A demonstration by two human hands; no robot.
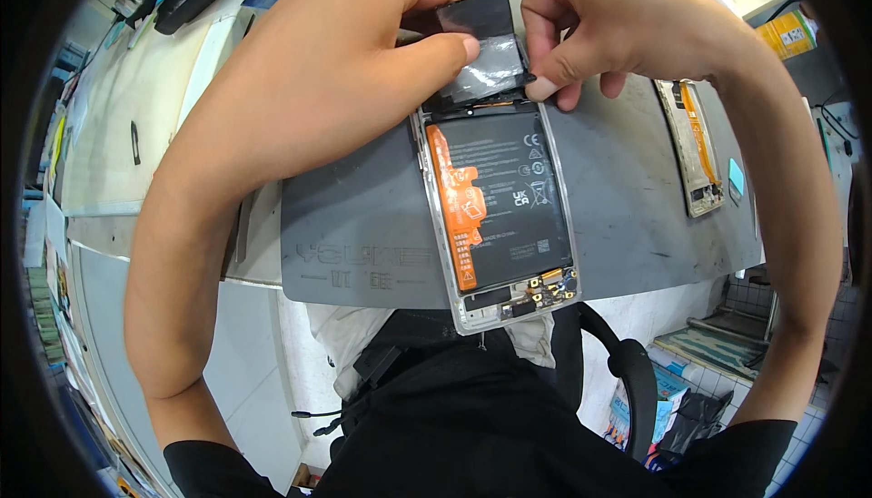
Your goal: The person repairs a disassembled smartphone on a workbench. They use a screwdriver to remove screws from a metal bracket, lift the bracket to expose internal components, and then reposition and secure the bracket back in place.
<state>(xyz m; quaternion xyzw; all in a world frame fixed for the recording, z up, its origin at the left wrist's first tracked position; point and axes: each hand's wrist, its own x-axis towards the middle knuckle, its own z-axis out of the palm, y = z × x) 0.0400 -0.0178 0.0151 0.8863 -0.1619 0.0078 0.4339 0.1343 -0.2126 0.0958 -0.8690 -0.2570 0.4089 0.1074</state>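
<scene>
An opened phone (559,216) lies on the grey mat, its lower end reaching past the near edge. Inside it sit a black battery (500,198) with an orange pull tab (464,203) along its left side. Over the phone's far end stands a dark cover piece (481,17) with a shiny silvery film on its lower half. My left hand (363,53) grips this piece, thumb on the film, other fingers hidden behind. My right hand (599,30) pinches at the piece's lower right corner, beside the phone frame; what lies between its fingertips is mostly hidden.
The grey mat (363,216) covers the bench. Right of the phone lies a second phone frame (695,148) with an orange flex strip, a small light-blue piece (736,177) beside it. A thin dark tool (135,142) rests at left. A chair armrest (631,362) is below right.
</scene>
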